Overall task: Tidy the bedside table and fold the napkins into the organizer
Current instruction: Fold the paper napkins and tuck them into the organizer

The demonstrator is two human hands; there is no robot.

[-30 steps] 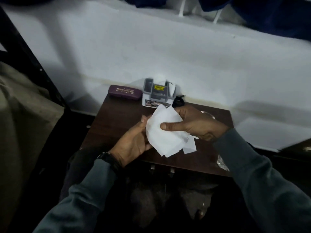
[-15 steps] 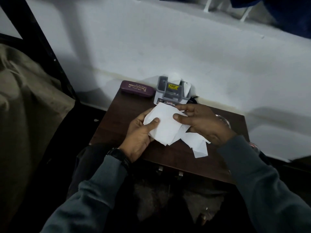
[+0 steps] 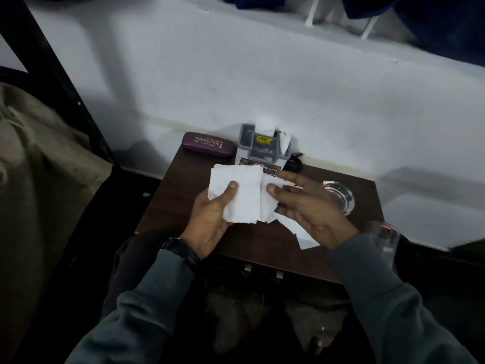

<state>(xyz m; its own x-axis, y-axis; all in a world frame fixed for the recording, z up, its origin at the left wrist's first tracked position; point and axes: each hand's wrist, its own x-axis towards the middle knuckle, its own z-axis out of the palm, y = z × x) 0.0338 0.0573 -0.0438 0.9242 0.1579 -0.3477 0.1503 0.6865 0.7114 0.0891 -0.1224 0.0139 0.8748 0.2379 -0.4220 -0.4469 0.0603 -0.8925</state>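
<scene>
Left hand (image 3: 210, 219) pinches the napkin (image 3: 244, 198), thumb on top, fingers hidden behind it. Right hand (image 3: 307, 208) lies open, thumb touching the napkin's edge. Spare napkins (image 3: 304, 237) lie under the right wrist. We judge folding underway. We should align corners before creasing, press flat on the table (image 3: 183, 185), then slot it into the organizer (image 3: 262, 151) just beyond the fingertips.

Your napkin (image 3: 246, 200), thin matt white paper, softly creased, your table (image 3: 178, 190), dark wood grain with a dull sheen, far organizer (image 3: 245, 140), matt grey plastic, purple case (image 3: 208, 147) left of it, smooth with gilt lettering, right dish (image 3: 341, 198), clear glossy glass.
</scene>
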